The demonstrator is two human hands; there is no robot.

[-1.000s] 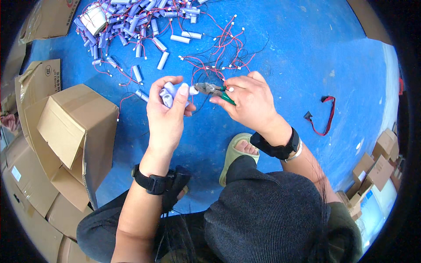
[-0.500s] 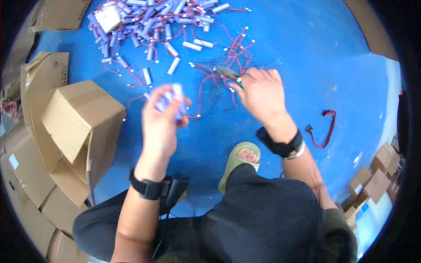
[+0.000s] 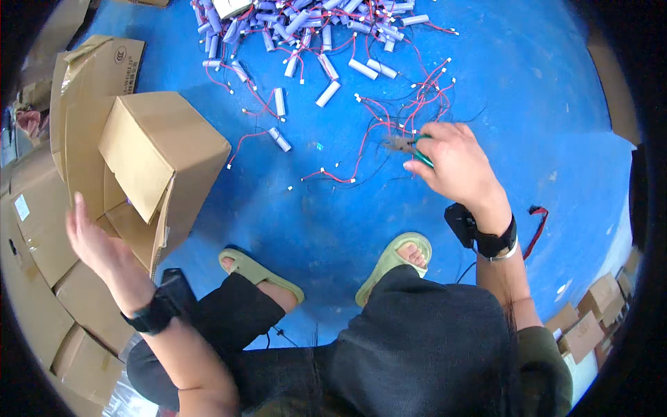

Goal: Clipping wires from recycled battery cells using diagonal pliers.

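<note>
My left hand (image 3: 101, 243) is beside the open cardboard box (image 3: 187, 139), fingers stretched out and nothing visible in them. A small bit of purple shows inside the box. My right hand (image 3: 458, 161) grips green-handled pliers (image 3: 422, 154) over the blue floor. Their metal jaws are near a tangle of cut red and black wires (image 3: 424, 97) with white connectors. Purple cylindrical battery cells (image 3: 299, 24), many with wires attached, lie heaped at the far side. One loose purple battery cell (image 3: 279, 139) lies nearer, to the right of the box, with a red wire next to it.
Flattened and stacked cardboard cartons (image 3: 42, 236) line the left side. More small cartons (image 3: 587, 330) stand at the lower right. A red-and-black cable (image 3: 536, 233) lies right of my right wrist. My green slippers (image 3: 392, 267) are on the blue floor (image 3: 333, 222).
My left hand has moved left from mid-floor to the box, and the purple cells it held are gone from it. My right hand still grips the pliers. The view has shifted.
</note>
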